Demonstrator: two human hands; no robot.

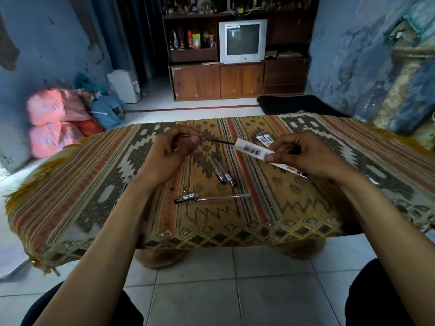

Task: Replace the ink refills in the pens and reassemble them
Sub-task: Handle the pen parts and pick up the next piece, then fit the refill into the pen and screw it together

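Note:
My left hand (173,150) pinches the tip end of a thin dark ink refill (217,141) whose other end is inside a white refill packet (255,151) with a barcode. My right hand (303,156) grips that packet, held above the patterned mat (294,191). On the mat below lie two clear pen barrels (222,171) side by side. Nearer me lies a third pen (211,197), crosswise, with a printed label near its dark end.
Two more white barcode packets (264,139) lie on the mat behind the held one. The mat sits on a white tiled floor (211,290). Pink sacks (51,121) are piled at the left wall; a cabinet with a TV (242,41) stands far back.

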